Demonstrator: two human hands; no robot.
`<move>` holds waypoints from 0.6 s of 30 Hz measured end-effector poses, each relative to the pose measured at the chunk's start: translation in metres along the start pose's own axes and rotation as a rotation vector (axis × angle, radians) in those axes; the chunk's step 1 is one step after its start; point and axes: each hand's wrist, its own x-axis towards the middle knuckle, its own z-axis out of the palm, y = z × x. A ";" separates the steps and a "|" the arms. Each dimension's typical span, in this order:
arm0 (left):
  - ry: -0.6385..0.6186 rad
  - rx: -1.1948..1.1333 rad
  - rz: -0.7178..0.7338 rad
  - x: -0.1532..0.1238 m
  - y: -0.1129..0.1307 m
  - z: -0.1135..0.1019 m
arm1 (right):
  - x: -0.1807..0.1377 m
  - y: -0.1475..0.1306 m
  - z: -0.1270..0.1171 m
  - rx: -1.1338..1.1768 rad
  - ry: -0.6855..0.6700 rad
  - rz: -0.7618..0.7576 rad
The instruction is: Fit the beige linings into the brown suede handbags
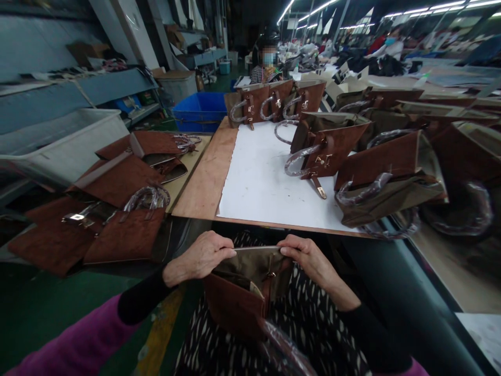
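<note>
Brown handbag (235,303) sits on my lap (205,342), near side of the table (203,188); my left hand (203,256) and right hand (307,258) pinch its far rim (258,250), best kept evenly taut.

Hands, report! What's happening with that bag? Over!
Left hand, right hand: pinching brown bag by its rim. Bag open, over lap. Plastic-wrapped handle below, clear of both hands.

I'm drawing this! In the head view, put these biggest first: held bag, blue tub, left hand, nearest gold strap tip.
1. Held bag
2. Blue tub and left hand: too alike to rank; tub's farther
3. Gold strap tip
</note>
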 end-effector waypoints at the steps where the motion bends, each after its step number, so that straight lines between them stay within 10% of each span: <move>1: 0.001 0.003 0.004 0.000 0.000 0.000 | -0.001 0.000 -0.001 -0.033 0.004 -0.013; 13: 0.051 0.139 0.141 -0.002 0.006 0.004 | -0.005 -0.042 0.013 -0.778 -0.004 -0.164; 18: 0.046 0.147 0.138 -0.010 0.015 0.007 | 0.012 -0.086 0.053 -0.849 -0.302 -0.215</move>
